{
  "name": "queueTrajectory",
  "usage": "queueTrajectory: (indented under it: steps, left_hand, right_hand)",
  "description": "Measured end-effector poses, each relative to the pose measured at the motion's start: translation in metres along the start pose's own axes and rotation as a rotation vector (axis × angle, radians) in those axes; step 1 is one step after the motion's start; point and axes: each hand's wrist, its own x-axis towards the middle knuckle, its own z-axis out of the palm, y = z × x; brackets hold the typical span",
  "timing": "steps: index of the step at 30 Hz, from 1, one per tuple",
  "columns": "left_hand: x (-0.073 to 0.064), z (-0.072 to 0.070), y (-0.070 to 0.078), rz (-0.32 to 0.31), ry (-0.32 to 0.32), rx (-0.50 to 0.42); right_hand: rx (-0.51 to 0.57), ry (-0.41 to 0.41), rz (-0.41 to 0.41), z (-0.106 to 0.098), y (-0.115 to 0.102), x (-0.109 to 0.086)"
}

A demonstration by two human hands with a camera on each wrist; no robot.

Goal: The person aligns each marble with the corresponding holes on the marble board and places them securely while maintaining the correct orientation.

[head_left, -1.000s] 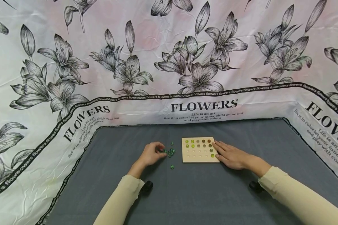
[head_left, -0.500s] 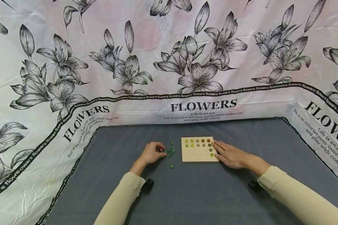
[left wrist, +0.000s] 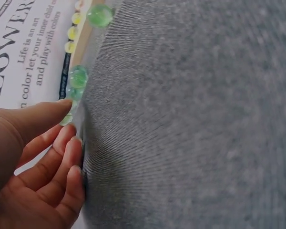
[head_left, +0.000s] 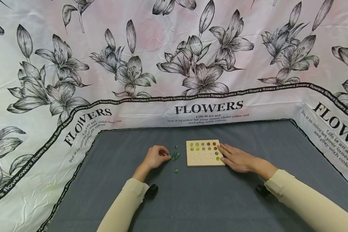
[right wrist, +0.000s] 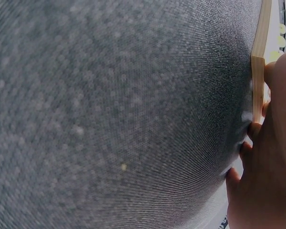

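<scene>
The left grip pinches what looks like one green marble between thumb and forefinger, low over the bench at the near-left side of a loose cluster; the other fingers are curled in towards the palm. Over the last second the thumb and fingertips have drawn closer together round that marble, while the hand has barely travelled, so I judge that a grasp is being made and the marble has not yet been carried away. Just to the right of the fingertips sits the cluster of green marbles, with a far marble lying beyond it and a near marble on the person's side; none of these has visibly moved. Next comes the wooden board, flat on the grey bench, its two far rows filled and its right-hand column filled too, the other hollows of the two near rows bare. That count is unchanged, so the filling of the board stands where it did. The right grip has stayed put, fingers extended and resting against the board's right edge, holding no marble and apparently steadying it. Behind everything hangs a flower-printed cloth.
</scene>
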Motion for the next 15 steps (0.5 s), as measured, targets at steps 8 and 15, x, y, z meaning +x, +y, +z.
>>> queueTrajectory:
  steps: [8, 15]
  left_hand:
    - [-0.004, -0.002, 0.001, 0.003, 0.017, -0.046]
    - [-0.003, -0.001, 0.011, 0.013, 0.043, -0.066]
  right_hand:
    - [-0.017, -0.002, 0.023, 0.003, 0.002, 0.001]
    - [-0.021, 0.014, 0.003, 0.004, 0.001, 0.001]
